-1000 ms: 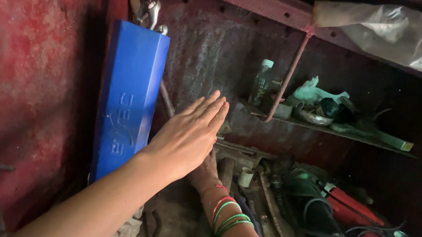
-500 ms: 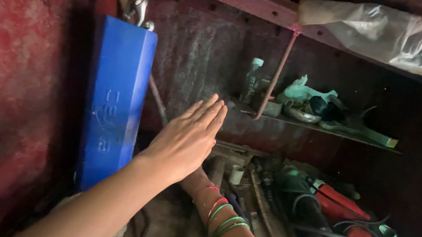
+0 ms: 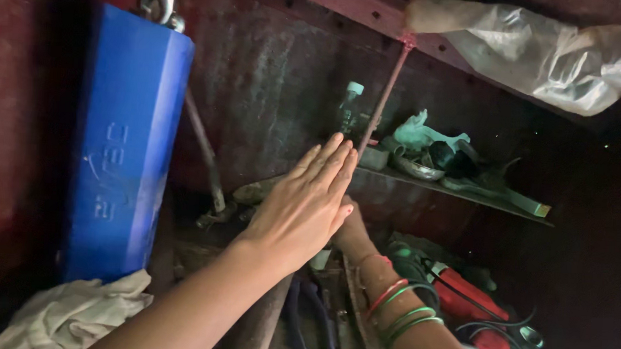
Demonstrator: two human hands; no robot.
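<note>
Reaching into a dark, rust-red metal cabinet, the person is at the searching stage, judging by the head view. The left hand point(image 3: 304, 205) is held flat above the clutter, fingers straight and pressed together, gripping nothing. The right hand point(image 3: 353, 231), its wrist ringed with red and green bangles point(image 3: 399, 310), goes under the left and down among the tools on the cabinet floor; its fingers are hidden, so whether it grips anything cannot be told. It is nearest a small pale cup-shaped piece point(image 3: 319, 259) and a long flat metal bar point(image 3: 357, 314). A red power tool with black cable point(image 3: 468, 304) lies toward the floor's right edge. A tall blue plastic case point(image 3: 122, 147) leans in the left corner, a crumpled white rag point(image 3: 75, 314) at its foot. On the narrow metal shelf point(image 3: 502, 200) along the back wall stand a clear bottle point(image 3: 348, 107) and a pale green rag point(image 3: 422, 132).

The next move seems to call for a feel-guided grip, since the left hand blocks the view.
</note>
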